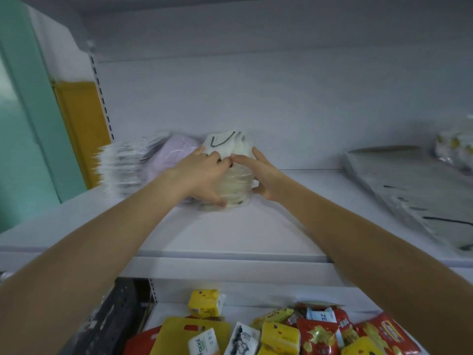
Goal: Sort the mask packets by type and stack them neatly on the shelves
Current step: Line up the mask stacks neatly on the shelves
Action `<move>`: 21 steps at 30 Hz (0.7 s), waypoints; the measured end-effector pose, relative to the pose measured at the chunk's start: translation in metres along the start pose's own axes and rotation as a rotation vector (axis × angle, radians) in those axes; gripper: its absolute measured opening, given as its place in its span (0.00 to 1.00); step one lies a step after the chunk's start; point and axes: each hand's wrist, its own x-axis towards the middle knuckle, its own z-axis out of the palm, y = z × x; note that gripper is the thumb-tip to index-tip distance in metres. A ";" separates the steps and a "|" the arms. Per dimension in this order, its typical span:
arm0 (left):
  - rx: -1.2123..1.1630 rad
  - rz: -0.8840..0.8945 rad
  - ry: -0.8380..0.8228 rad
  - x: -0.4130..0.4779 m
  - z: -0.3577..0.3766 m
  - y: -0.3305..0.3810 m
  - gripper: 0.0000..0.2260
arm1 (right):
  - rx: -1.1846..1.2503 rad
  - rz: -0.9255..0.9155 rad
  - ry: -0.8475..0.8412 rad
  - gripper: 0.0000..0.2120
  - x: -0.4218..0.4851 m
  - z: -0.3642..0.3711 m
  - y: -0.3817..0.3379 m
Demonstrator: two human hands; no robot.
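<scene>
While both bare arms reach up onto the white metal shelf (256, 226), we see the two hands meeting on a short stack of cream-white mask packets in clear plastic wrap (236, 183). This stack stands left of the shelf's middle, well back from its front edge. The left hand (202, 172) grips it from the left, fingers curled over the top packet and thumb stretched down the front. The right hand (261, 175) lies flat against its right side, fingers nearly straight across the top and touching the left fingertips, thumb low on the side; it presses rather than clasps.

Just left of the stack, touching it as far as we can tell, lie pale pink mask packets (176, 149); beyond them is a blurred pile of white-and-grey packets (122, 167). Well apart to the right, flat grey clear-wrapped packets with dark straps (409, 196) lie spread out. On the lower white shelf (243, 298) we find small yellow tissue packs (204, 303) and red foil snack bags (320, 334) jumbled together.
</scene>
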 end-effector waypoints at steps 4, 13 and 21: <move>-0.046 0.002 0.024 -0.002 0.004 0.002 0.34 | 0.190 0.042 0.022 0.41 0.000 -0.001 0.000; -0.188 0.014 0.063 0.001 0.012 0.008 0.32 | 0.218 0.054 -0.017 0.15 -0.001 -0.011 -0.005; -0.414 0.004 0.165 0.024 0.000 0.058 0.32 | 0.061 0.101 0.046 0.12 -0.024 -0.077 -0.025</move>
